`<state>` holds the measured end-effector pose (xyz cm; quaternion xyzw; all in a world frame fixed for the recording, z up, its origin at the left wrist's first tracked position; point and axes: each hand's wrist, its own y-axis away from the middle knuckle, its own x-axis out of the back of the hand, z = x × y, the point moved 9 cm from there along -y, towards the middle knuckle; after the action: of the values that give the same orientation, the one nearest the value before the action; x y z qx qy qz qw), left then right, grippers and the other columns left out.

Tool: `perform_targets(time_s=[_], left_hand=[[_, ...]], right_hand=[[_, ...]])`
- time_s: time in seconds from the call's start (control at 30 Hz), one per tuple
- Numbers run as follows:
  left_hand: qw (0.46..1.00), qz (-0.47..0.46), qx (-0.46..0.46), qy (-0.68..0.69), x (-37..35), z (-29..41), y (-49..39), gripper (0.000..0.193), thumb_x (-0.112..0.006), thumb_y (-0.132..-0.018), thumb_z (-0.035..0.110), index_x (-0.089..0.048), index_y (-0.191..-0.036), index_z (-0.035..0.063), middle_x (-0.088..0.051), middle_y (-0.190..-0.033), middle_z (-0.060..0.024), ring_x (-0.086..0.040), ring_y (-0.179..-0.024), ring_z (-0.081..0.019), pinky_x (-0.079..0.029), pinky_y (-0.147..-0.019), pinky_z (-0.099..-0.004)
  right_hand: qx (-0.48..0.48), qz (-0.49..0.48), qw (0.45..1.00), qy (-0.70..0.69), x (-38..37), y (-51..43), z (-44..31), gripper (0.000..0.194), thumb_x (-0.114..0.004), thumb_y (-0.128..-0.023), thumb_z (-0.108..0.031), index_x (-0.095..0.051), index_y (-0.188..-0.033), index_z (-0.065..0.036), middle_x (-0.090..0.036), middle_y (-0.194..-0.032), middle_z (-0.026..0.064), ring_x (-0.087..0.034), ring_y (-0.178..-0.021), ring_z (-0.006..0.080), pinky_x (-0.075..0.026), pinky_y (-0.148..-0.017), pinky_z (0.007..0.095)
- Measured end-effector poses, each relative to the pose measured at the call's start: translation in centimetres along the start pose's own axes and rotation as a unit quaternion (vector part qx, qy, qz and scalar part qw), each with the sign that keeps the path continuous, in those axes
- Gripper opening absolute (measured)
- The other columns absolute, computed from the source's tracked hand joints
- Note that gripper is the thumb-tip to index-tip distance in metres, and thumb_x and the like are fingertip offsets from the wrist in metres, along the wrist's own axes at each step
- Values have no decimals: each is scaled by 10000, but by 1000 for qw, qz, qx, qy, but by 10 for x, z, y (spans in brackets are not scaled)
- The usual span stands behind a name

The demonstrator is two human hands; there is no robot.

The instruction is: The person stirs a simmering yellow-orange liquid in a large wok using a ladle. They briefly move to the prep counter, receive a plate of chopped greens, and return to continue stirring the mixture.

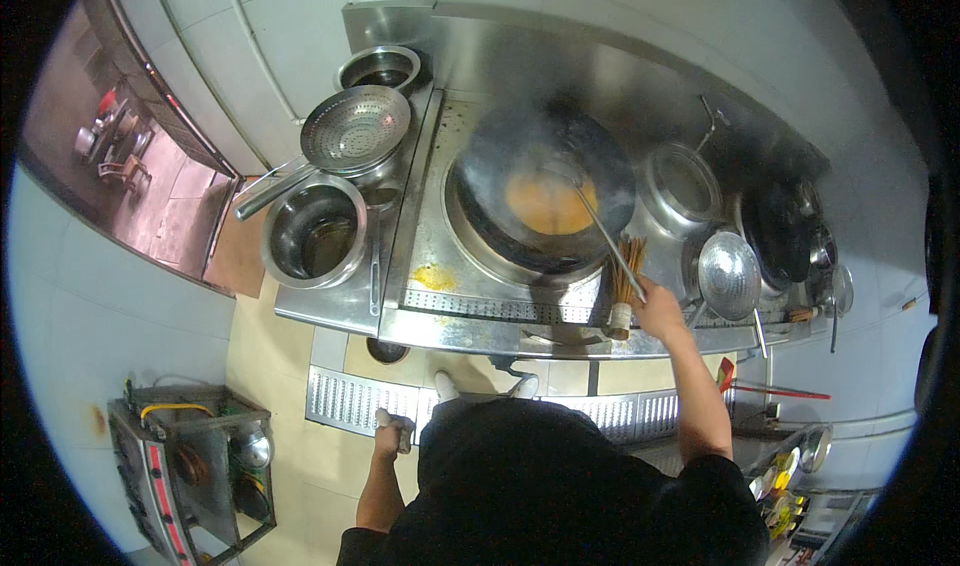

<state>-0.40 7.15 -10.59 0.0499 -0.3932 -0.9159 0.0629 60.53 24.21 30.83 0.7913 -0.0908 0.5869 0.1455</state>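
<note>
My right hand (661,312) grips the handle end of a long metal ladle (604,230). The ladle's head reaches into a large dark wok (487,228) on the stove, where an orange-yellow mass, possibly egg (553,207), lies in the bottom. Steam rises over the wok and blurs the ladle's head. Just left of my right hand, a bamboo wok brush (622,296) rests at the stove's front edge. Low at my left side, my left hand (389,437) is closed around a pale, bunched cloth (406,441), away from the stove.
Left of the wok, a perforated strainer (355,129) rests over a pot, near a steel pot (315,232) holding dark liquid. Yellow spill (433,277) marks the stovetop. To the right are a lidded-looking round pan (682,183) and a hammered metal scoop (729,275). A metal-framed cart (202,476) stands lower left.
</note>
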Motion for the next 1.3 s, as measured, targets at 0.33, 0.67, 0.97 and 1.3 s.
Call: perform_targets(time_s=[0.33,0.67,0.97,1.3], left_hand=[[874,-106,-167,-444,-5,8,-23,200,-586,-849,282,-699,-897,124,-707,-876,-108,-686,-784,-278,-544,-683,-385],[719,-140,-284,-619,-47,37,-31,277,-565,-798,372,-688,-884,139,-686,-836,-153,-677,-847,-357,-544,-712,-448],[886,-92,-82,-446,-15,-3,7,278,-597,-824,427,-722,-874,183,-702,-845,-97,-682,-782,-343,-543,-662,-442],[690,-152,-223,-672,-40,7,28,286,-602,-807,291,-686,-807,17,-695,-808,-162,-694,-749,-287,-535,-668,-427]], right_hand=[[-52,-105,988,99,-24,23,1,423,-550,-914,-207,-527,-1288,-12,-680,-923,253,-665,-849,424,-521,-770,525],[-14,-45,999,-7,-1,-13,2,438,-581,-910,-259,-542,-1303,-68,-666,-987,287,-646,-952,432,-511,-855,500],[-9,-59,994,90,17,11,3,482,-575,-915,-265,-491,-1345,-67,-686,-871,250,-669,-839,433,-534,-769,519],[31,-79,969,233,-24,-3,-21,497,-547,-876,-116,-463,-1322,87,-713,-854,184,-715,-765,328,-566,-626,446]])
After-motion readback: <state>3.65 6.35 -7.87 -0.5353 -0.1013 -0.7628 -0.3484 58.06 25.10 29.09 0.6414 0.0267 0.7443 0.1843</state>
